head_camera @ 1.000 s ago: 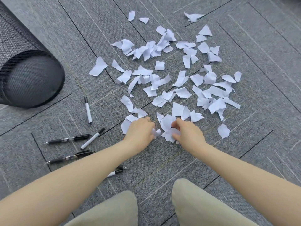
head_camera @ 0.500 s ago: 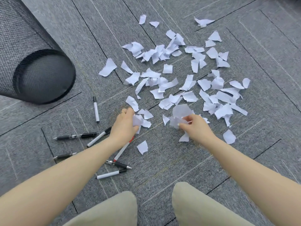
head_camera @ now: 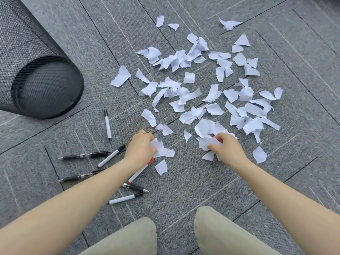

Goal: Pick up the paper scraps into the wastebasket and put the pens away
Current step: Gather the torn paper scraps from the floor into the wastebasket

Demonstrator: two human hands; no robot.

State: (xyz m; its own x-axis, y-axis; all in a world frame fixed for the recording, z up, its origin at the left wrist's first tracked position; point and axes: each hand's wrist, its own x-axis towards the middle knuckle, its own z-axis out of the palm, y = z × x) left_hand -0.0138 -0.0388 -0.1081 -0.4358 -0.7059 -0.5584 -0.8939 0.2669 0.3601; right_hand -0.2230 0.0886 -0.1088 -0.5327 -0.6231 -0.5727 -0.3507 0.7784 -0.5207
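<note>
wastebasket [head_camera: 36,85]: lying on its side, far left, mouth facing the scraps; no paper is seen inside.
pens [head_camera: 107,124]: scattered on the floor between basket and hands, none put away.
left hand [head_camera: 140,150]: grip closed on a few scraps.
right hand [head_camera: 225,149]: grip closed on a bunch of scraps.
paper scraps [head_camera: 211,96]: most remain spread beyond the hands.
open room: bare carpet is judged free toward the basket.
</note>
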